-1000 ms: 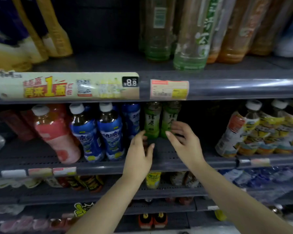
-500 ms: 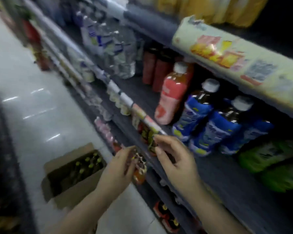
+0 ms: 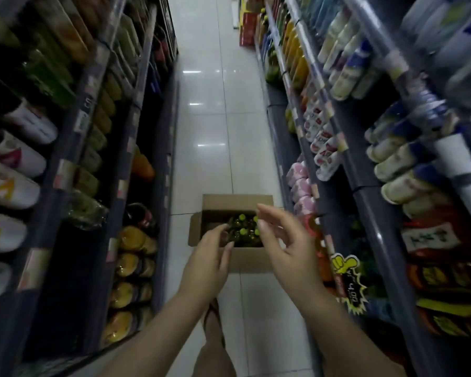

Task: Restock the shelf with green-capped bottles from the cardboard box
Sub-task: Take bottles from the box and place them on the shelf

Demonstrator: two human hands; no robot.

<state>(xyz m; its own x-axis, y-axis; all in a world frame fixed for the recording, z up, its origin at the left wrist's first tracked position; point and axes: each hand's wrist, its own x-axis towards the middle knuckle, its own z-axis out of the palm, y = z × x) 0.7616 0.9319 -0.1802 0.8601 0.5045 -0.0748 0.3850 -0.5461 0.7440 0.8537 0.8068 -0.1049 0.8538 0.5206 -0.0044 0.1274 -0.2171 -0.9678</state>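
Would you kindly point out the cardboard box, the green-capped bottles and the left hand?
cardboard box [image 3: 237, 203]: head view, on its far flap.
green-capped bottles [image 3: 241, 231]: head view, on one green cap.
left hand [image 3: 206, 263]: head view, on its back.

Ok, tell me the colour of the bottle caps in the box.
Yellow-green caps, seen in the head view inside the box.

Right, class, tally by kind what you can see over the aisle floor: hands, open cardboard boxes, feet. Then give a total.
Hands: 2 (left hand, right hand, both holding nothing)
Open cardboard box: 1
Foot: 1
Total: 4
The green-capped bottles in the box are too blurred and hidden to count.
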